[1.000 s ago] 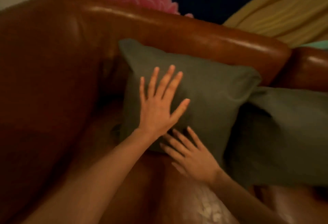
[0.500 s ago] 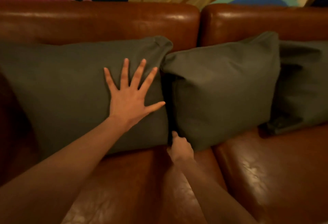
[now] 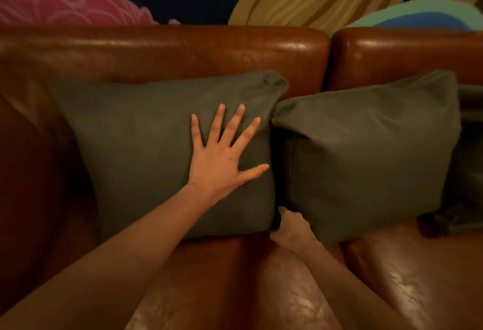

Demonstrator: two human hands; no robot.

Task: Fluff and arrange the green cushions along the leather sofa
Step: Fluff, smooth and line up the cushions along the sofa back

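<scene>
While my left hand (image 3: 218, 163) lay flat and spread on the left cushion (image 3: 146, 152) propped against the far sofa back (image 3: 162, 50), my right hand (image 3: 290, 230) reached between it and the right cushion (image 3: 366, 152), fingers hidden. Soft, light stuffing seemed to favour corner grips.

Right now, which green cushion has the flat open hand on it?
The left cushion, by the sofa's arm; the left hand lies spread on its front.
</scene>
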